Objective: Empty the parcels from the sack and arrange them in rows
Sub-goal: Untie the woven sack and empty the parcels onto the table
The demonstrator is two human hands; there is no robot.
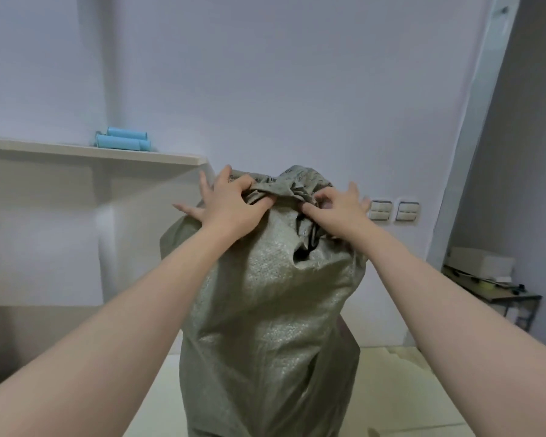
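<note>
Both hands work at the tied top of a full sack.

The grey-green woven sack [271, 310] stands upright on a pale surface right in front of the person, bulging and closed. No parcels show yet. The left hand [230, 206] and right hand [336, 205] meet at the twisted knot [279, 190]. On each hand, thumb and forefinger pinch the bunched cloth while the other fingers fan out wide. The weave looks soft and floppy but a little slick, and the load is probably heavy, so pulling on a thin fold may slip. It is likely better to loosen the knot first, then grip the gathered neck or the bottom corners to tip it out. Blue rolls [122, 141] lie on a shelf [158, 157] behind.
</note>
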